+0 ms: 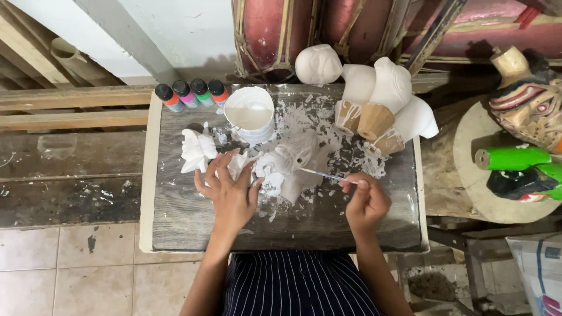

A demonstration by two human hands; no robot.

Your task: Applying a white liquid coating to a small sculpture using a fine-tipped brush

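Overhead view of a person sitting at a small grey wooden surface point(187, 222) spattered with white paint. The left hand point(229, 193) is lying open, fingers spread, pressing down on the left part of a white-coated figure point(281, 167) that is resting near the middle of the surface. The right hand point(366, 202) is closing around a thin brush point(325, 175), gripping its handle between thumb and fingertips; the brush is pointing left, its tip touching or sitting just over the figure's right side, which of the two cannot be told.

Just behind the figure, a white cup of white paint point(250, 113) is standing upright. Four small paint bottles point(191, 95) with black caps are standing in a row at the far left edge, coloured orange, pink, green and red. A second white piece point(196, 150) is lying left of the figure, just beyond the left hand's fingertips. At the far right corner, several white-painted heads on bare wooden necks point(380, 105) are lying clustered together, and one round white head point(318, 64) is sitting behind them. A carved, painted mask point(527, 102) and a green cylinder point(509, 158) are sitting off the surface to the right. The person's striped garment point(295, 284) is showing at the near edge.
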